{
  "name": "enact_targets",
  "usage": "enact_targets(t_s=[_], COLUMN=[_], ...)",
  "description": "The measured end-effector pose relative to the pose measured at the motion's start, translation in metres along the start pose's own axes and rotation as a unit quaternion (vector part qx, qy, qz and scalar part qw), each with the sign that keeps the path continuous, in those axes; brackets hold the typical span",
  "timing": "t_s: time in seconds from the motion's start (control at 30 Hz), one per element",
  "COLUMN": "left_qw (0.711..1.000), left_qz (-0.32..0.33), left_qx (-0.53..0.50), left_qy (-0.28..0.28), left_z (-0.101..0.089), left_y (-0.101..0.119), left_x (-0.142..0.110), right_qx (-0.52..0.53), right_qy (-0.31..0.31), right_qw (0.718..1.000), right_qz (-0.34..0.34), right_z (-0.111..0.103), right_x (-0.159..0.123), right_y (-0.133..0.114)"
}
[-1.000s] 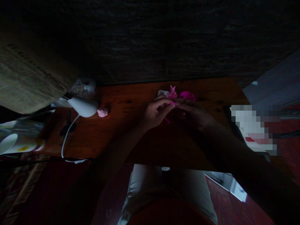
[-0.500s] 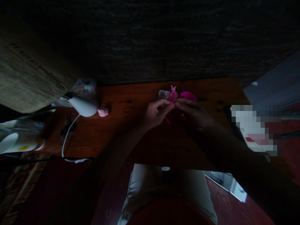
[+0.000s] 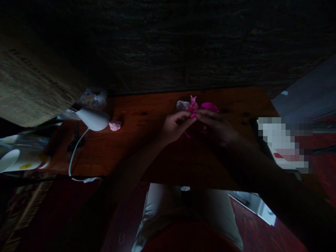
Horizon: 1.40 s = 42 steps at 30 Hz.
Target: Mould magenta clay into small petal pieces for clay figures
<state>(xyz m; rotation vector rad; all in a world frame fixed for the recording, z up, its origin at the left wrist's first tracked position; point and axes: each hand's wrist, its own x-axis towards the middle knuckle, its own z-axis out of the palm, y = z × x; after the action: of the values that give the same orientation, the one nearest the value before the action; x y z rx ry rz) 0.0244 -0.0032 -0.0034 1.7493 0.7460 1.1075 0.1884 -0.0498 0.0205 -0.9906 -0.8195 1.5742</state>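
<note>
Hands together, left (image 3: 174, 127) and right (image 3: 217, 127) pinching one pink piece (image 3: 193, 114); your uneven squeeze could deform it.

A white rounded device (image 3: 93, 119) with a pale cord (image 3: 72, 154) sits at the left of a wooden table (image 3: 126, 150), near clear crumpled plastic (image 3: 93, 98). A white cup (image 3: 23, 161) lies sideways at far left.

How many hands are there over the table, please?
2. The left hand and, to its right, the right hand meet over the wooden table, fingers at a small bright pink piece. No other hand shows.
</note>
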Motion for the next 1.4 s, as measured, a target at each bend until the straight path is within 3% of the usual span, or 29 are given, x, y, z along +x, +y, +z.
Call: enact_targets(t_s=[0.23, 0.57, 0.8, 1.03, 1.4], left_qw=[1.000, 0.995, 0.995, 0.986, 0.988], left_qz=[0.007, 0.087, 0.049, 0.056, 0.030], left_qx=[-0.008, 0.052, 0.078, 0.157, 0.146], left_qy=[-0.021, -0.020, -0.023, -0.030, -0.025], left_z=[-0.004, -0.007, -0.004, -0.004, -0.003], left_y=[0.003, 0.006, 0.005, 0.009, 0.001], left_x=[0.003, 0.006, 0.002, -0.002, -0.001], right_qx=[-0.016, -0.058, -0.124, -0.187, -0.265], right_qy=[-0.011, 0.037, 0.068, 0.046, 0.030], right_qw=[0.999, 0.997, 0.983, 0.964, 0.930], right_qz=[-0.037, -0.047, -0.116, -0.182, -0.254], right_z=[0.003, 0.000, 0.000, -0.003, -0.008], right_x=[-0.002, 0.002, 0.001, 0.002, 0.003], right_y=[0.001, 0.008, 0.009, 0.009, 0.000])
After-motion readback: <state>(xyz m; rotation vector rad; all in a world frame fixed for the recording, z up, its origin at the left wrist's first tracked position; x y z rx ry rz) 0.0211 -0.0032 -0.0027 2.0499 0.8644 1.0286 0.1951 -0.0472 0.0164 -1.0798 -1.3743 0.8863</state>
